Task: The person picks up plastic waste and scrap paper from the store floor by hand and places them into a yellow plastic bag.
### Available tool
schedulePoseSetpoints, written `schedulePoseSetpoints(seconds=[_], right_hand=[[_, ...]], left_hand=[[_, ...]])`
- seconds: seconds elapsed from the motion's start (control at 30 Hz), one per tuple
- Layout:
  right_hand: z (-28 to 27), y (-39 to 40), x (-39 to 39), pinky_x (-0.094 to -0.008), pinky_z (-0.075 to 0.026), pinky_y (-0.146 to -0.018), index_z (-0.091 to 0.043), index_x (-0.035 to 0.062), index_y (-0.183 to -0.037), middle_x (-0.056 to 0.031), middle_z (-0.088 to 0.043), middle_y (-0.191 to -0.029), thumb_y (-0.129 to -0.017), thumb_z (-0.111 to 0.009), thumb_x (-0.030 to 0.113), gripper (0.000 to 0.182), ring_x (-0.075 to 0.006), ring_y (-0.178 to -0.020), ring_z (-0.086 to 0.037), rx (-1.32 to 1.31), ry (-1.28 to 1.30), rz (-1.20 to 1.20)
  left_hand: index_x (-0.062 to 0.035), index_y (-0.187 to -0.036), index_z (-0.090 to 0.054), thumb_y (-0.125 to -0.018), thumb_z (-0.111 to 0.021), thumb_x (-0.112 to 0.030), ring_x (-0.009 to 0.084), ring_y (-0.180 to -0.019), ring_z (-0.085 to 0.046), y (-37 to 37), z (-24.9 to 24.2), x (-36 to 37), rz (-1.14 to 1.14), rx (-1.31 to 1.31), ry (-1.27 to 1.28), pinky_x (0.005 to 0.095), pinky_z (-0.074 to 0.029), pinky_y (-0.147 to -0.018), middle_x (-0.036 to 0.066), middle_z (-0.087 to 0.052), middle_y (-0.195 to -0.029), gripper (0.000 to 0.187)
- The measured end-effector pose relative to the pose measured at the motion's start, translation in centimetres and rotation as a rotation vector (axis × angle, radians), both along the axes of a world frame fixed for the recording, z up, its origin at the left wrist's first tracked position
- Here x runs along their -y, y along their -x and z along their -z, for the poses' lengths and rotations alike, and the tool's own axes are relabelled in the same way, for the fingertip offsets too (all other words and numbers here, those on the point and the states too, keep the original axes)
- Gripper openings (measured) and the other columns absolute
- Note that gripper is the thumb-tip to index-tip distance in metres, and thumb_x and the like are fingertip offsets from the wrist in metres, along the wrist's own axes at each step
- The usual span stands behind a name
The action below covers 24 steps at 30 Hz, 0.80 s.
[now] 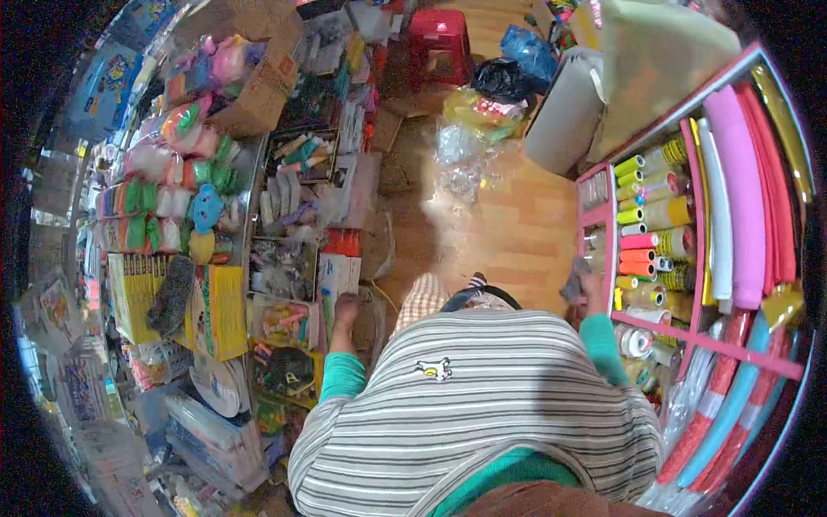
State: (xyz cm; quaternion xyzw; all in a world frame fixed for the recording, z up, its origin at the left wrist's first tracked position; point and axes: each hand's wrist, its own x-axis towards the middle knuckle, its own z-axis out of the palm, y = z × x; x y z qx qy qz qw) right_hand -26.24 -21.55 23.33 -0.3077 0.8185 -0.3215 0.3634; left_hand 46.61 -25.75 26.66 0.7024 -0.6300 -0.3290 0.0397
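1. Grey cloth (pixel 572 282): in the person's right hand (pixel 593 295), low at the left edge of the pink shelf (pixel 736 354), over the floor side. Fingers look closed around it; detail blurred.
2. Left hand (pixel 346 312): lowered beside the crowded shelving, near a red-and-white box (pixel 341 265). Cannot tell whether its fingers are spread or pressed together.
3. Floor (pixel 508 220): light wood boards, a narrow aisle between two stocked sides. Clear plastic bags (pixel 463 142) heaped farther up; black bag (pixel 500 79) and blue bag (pixel 528 54) beyond, near a red stool (pixel 440 41).
4. Right side: small bright rolls (pixel 638 242) stacked on their sides; taller pink roll (pixel 737 198) upright among others.
5. Left side: packed goods, an open cardboard box (pixel 265 93) on top, yellow boxes (pixel 220 312) lower, a dark fuzzy thing (pixel 172 297) lying across them.
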Motion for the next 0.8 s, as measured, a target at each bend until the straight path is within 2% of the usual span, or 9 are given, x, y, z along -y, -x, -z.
schedulePoseSetpoints(seconds=[0.1,0.2,0.23,0.4,0.43,0.53,0.6,0.67,0.8], right_hand=[[-11.1,-3.4,9.8,-0.0339,-0.044,-0.067,-0.059,0.0005,-0.089,-0.0165,-0.06,-0.08,-0.066,-0.065,0.023,0.033,-0.024,-0.075,-0.058,-0.093,0.122,-0.05],[-11.0,-5.4,14.7,-0.0281,-0.044,-0.065,-0.056,-0.0009,-0.087,-0.0087,-0.058,-0.077,-0.069,-0.063,0.014,0.025,-0.0155,-0.072,-0.054,-0.22,-0.014,-0.131],[-19.0,-9.7,16.0,-0.0289,-0.043,-0.065,-0.055,-0.0023,-0.089,-0.0103,-0.059,-0.08,-0.066,-0.066,0.019,0.033,-0.0165,-0.073,-0.054,-0.046,-0.064,-0.175],[-6.9,-9.5,14.1,-0.0352,-0.044,-0.069,-0.057,-0.0012,-0.089,-0.0148,-0.059,-0.085,-0.064,-0.066,0.026,0.038,-0.0242,-0.077,-0.057,-0.209,-0.181,-0.269],[-3.7,-8.4,12.5,-0.0356,-0.044,-0.07,-0.057,-0.0012,-0.091,-0.0159,-0.059,-0.088,-0.064,-0.066,0.028,0.04,-0.0255,-0.08,-0.057,-0.269,-0.248,-0.294],[-9.5,-8.9,12.4,-0.0386,-0.042,-0.076,-0.057,-0.0014,-0.092,-0.0211,-0.056,-0.095,-0.065,-0.061,0.037,0.047,-0.0331,-0.089,-0.053,0.134,-0.441,-0.269],[-9.8,-8.3,12.7,-0.0387,-0.042,-0.073,-0.057,-0.0016,-0.09,-0.0209,-0.056,-0.092,-0.066,-0.06,0.038,0.047,-0.0331,-0.086,-0.053,-0.144,-0.542,-0.23],[-9.7,-7.7,13.3,-0.0387,-0.042,-0.07,-0.058,-0.0018,-0.088,-0.0207,-0.057,-0.09,-0.066,-0.059,0.04,0.047,-0.0331,-0.082,-0.054,-0.416,-0.641,-0.198],[-6.7,-6.3,17.9,-0.0358,-0.043,-0.06,-0.057,0.0004,-0.083,-0.0139,-0.057,-0.075,-0.068,-0.06,0.031,0.034,-0.0261,-0.067,-0.054,-0.467,-0.144,-0.054]], left_hand=[[0.0006,-0.088,-0.056,-0.075,-0.052,-0.017,0.0232,-0.076,-0.054,4.1,-3.4,2.4,-0.392,-0.583,-0.025,0.0311,-0.043,-0.068,0.016,-0.058,-0.083,0.023],[0.0012,-0.092,-0.055,-0.075,-0.055,-0.019,0.0196,-0.076,-0.053,8.3,-7.3,4.6,-0.296,-0.316,-0.113,0.0298,-0.042,-0.068,0.014,-0.058,-0.083,0.026],[0.0012,-0.092,-0.055,-0.075,-0.055,-0.019,0.0196,-0.076,-0.053,8.5,-7.0,5.1,-0.293,-0.311,-0.118,0.0298,-0.042,-0.068,0.014,-0.058,-0.083,0.026],[-0.0027,-0.099,-0.054,-0.074,-0.052,-0.022,0.026,-0.083,-0.055,5.9,-1.8,9.8,-0.141,-0.2,-0.269,0.034,-0.043,-0.071,0.017,-0.058,-0.089,0.032],[-0.0054,-0.095,-0.057,-0.071,-0.048,-0.024,0.0297,-0.081,-0.055,5.0,-1.6,12.3,0.627,0.334,-0.337,0.0373,-0.044,-0.071,0.018,-0.058,-0.085,0.032],[-0.0054,-0.085,-0.06,-0.069,-0.048,-0.025,0.0294,-0.075,-0.056,3.5,-1.6,19.1,0.542,0.158,-0.111,0.0388,-0.044,-0.066,0.018,-0.058,-0.078,0.027],[-0.0054,-0.078,-0.061,-0.068,-0.047,-0.025,0.0292,-0.071,-0.057,5.1,-6.3,25.3,0.455,0.026,-0.028,0.0398,-0.044,-0.063,0.019,-0.058,-0.072,0.026],[-0.0045,-0.078,-0.06,-0.072,-0.047,-0.025,0.0307,-0.072,-0.057,2.3,3.5,28.9,-0.053,-0.263,0.02,0.0398,-0.044,-0.063,0.02,-0.057,-0.072,0.026],[-0.0013,-0.087,-0.055,-0.077,-0.048,-0.026,0.0228,-0.062,-0.056,5.4,9.2,37.1,0.117,0.015,0.374,0.0333,-0.044,-0.056,0.015,-0.057,-0.069,0.027]])
